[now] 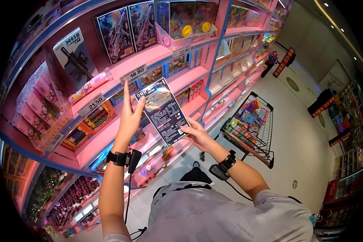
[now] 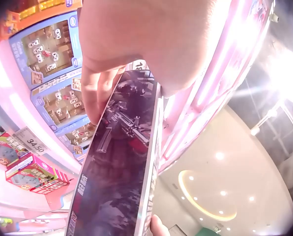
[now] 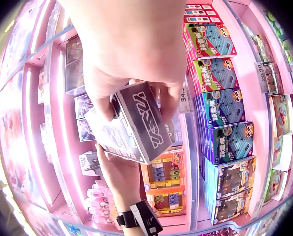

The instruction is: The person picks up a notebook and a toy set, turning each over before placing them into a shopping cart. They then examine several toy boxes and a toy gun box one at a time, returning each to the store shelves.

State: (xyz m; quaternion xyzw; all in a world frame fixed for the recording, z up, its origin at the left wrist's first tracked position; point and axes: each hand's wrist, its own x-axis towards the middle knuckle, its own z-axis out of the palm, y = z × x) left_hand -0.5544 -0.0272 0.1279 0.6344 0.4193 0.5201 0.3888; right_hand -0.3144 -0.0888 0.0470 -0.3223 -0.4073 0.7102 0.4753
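A dark box with printed text (image 1: pixel 163 111) is held between both hands in front of the shelves. My left hand (image 1: pixel 132 115) grips its upper left end, thumb on the printed face, one finger extended upward. At the lower right end, my right hand (image 1: pixel 198 135) pinches the box, thumb on the face. The left wrist view shows a side of the box (image 2: pixel 119 147) with a rifle picture, and my left hand (image 2: pixel 141 44) around its top. In the right wrist view, my right hand (image 3: pixel 131 64) grips the box's end (image 3: pixel 145 120).
Pink shelves (image 1: pixel 149 56) with boxed toys and price tags stand ahead and to the left. An M416 box (image 1: pixel 75 54) stands on one shelf beside a pink packet (image 1: pixel 91 85). A loaded shopping cart (image 1: pixel 250 125) is at the right on the pale floor (image 1: pixel 298 133).
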